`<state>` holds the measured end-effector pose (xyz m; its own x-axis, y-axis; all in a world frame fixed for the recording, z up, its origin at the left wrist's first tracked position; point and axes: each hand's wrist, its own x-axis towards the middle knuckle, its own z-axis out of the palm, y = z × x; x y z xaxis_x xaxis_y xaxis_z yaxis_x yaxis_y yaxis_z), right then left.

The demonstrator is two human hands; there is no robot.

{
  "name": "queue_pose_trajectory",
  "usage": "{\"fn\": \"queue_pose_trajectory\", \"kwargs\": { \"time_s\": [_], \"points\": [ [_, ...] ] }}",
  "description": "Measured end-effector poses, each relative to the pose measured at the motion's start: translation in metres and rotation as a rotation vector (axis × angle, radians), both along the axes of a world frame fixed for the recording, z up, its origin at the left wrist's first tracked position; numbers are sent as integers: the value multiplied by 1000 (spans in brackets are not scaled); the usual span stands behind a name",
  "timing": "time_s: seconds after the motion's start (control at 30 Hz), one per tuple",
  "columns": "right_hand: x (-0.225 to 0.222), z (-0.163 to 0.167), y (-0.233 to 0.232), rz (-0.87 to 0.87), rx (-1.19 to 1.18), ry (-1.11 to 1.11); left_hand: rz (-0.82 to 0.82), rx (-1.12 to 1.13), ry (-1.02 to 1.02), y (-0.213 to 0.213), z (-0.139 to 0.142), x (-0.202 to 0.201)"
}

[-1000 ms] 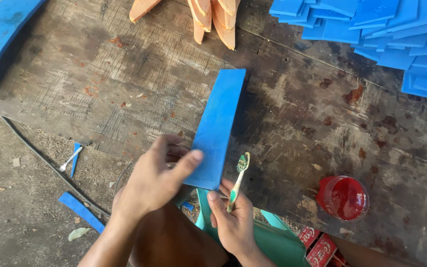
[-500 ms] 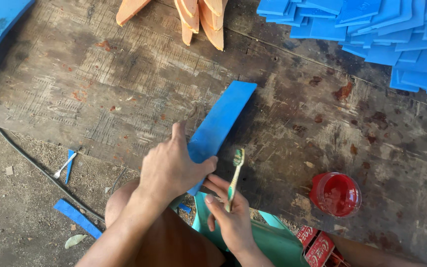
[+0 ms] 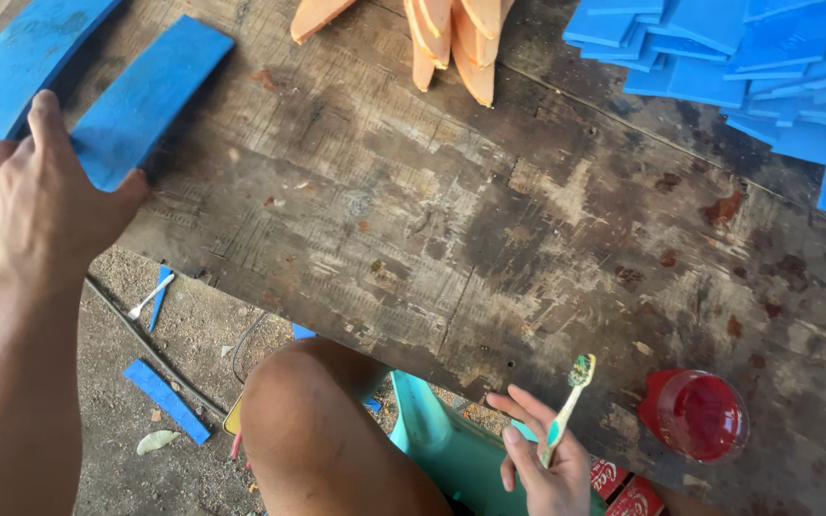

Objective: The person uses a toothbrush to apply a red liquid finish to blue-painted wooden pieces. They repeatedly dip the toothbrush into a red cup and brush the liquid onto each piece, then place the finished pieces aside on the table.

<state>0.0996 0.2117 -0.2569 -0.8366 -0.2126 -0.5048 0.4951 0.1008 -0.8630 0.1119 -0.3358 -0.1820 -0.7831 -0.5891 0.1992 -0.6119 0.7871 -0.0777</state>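
Resting open on blue strip (image 3: pixel 150 96) at bench (image 3: pixel 451 229) edge: left hand (image 3: pixel 45 196), not gripping. Right hand (image 3: pixel 542 459) pinches toothbrush (image 3: pixel 566 406).

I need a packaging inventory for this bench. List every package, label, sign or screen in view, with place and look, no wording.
Red cans: two, bottom edge right of the right hand, below the bench; red with white lettering, partly cut off.
Red cup: round, on the bench near them; no label visible.
No signs or screens.
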Motion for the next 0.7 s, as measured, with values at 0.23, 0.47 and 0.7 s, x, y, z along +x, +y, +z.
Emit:
{"fn": "queue_pose_trajectory", "kwargs": {
  "time_s": [0.23,0.47,0.7],
  "points": [
    [5,-14,2,5,50,39,-3,-25,-12,-43,-16,0],
    [3,-14,1,3,46,64,-39,-20,163,-52,-21,-1],
    [0,-14,2,-10,104,-6,-66,-118,204,-51,-30,-9]
  ]
}}
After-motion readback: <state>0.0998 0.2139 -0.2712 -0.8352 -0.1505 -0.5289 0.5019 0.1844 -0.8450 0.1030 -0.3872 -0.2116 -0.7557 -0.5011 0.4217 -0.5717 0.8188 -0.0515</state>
